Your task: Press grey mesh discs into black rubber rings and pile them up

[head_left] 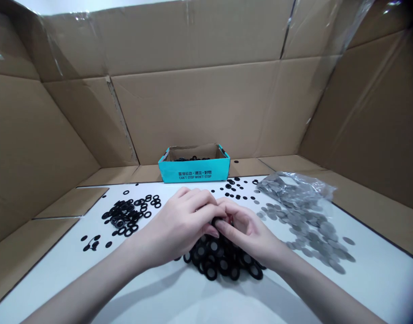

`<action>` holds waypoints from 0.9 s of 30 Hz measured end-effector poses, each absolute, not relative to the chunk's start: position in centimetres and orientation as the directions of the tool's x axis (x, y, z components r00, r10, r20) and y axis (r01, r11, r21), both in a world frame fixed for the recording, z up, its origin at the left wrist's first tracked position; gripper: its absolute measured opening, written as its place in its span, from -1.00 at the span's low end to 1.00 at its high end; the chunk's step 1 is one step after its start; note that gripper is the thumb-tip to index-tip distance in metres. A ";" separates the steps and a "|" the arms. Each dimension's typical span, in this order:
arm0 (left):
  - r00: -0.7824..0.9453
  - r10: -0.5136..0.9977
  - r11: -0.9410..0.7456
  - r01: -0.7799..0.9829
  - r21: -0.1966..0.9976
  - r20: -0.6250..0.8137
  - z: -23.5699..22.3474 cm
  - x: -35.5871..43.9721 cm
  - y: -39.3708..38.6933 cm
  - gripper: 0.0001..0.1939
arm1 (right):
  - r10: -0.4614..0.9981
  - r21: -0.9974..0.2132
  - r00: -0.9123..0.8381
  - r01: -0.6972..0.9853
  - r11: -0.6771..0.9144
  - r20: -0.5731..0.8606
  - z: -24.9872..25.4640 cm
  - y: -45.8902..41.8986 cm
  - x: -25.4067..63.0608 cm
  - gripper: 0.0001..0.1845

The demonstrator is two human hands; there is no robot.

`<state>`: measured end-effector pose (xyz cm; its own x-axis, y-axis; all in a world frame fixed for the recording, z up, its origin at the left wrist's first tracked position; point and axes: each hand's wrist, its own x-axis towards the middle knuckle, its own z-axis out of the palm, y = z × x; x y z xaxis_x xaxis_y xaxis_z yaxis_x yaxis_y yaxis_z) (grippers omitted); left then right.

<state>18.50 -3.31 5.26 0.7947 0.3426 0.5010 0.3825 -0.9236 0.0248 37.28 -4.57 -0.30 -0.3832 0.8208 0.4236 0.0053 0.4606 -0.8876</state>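
Note:
Above the middle of the white table, my left hand (182, 218) and my right hand (248, 227) meet with fingertips together. Pinched between them is a small black rubber ring (214, 220), mostly covered by fingers and thumbs. Directly below lies a pile of black rings with grey discs in their centres (223, 265), partly hidden by both hands. To the left is a heap of open black rings (125, 216). Thin grey round discs (310, 234) spread over the table on the right, spilling from a clear plastic bag (294, 186) that holds more of them.
A turquoise cardboard box (194, 171) with black pieces inside stands at the back. Small black discs (238, 196) lie scattered before it, and several more (91, 243) at the left. Tall cardboard walls (199, 108) enclose the table at the back and sides.

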 end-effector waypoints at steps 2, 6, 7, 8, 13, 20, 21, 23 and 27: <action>0.746 0.416 -0.899 0.422 0.113 0.520 5.4 18.5 -3.3 -0.90 | 0.845 -0.892 -0.333 0.024 0.451 0.418 -0.4 -4.6 37.3 -0.78; 0.724 0.515 -0.856 0.466 0.224 0.460 5.4 18.7 -3.4 -0.87 | 0.854 -0.878 -0.272 0.058 0.476 0.444 -0.6 -4.5 37.2 -0.82; 0.729 0.522 -0.852 0.468 0.235 0.443 5.4 18.8 -3.4 -0.85 | 0.852 -0.869 -0.256 0.077 0.489 0.457 -0.7 -4.5 37.2 -0.85; 0.729 0.529 -0.848 0.470 0.244 0.434 5.4 18.9 -3.4 -0.84 | 0.849 -0.858 -0.236 0.100 0.504 0.472 -0.7 -4.5 37.2 -0.87; 0.765 0.515 -0.853 0.500 0.146 0.387 5.5 18.7 -3.4 -0.80 | 0.778 -0.736 -0.211 0.252 0.628 0.592 -0.7 -4.8 37.0 -0.95; 0.816 0.432 -0.848 0.513 -0.136 0.384 5.3 18.4 -3.7 -0.78 | 0.669 -0.530 -0.318 0.424 0.734 0.671 -0.3 -5.2 37.0 -0.87; 0.813 0.437 -0.847 0.516 -0.128 0.385 5.3 18.5 -3.7 -0.79 | 0.674 -0.538 -0.313 0.422 0.730 0.669 -0.3 -5.2 37.0 -0.87; 0.804 0.459 -0.851 0.520 -0.073 0.377 5.5 18.5 -3.7 -0.84 | 0.694 -0.580 -0.277 0.393 0.713 0.665 -0.3 -5.1 37.0 -0.89; 0.790 0.494 -0.856 0.515 0.044 0.363 5.6 18.7 -3.5 -0.85 | 0.748 -0.673 -0.209 0.333 0.660 0.630 -0.5 -4.9 37.0 -0.92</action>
<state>18.70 -3.48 5.61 0.7899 0.4944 0.3628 0.5153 -0.8558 0.0443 37.01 -4.87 -0.49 -0.2091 0.7478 0.6302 0.3325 0.6604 -0.6733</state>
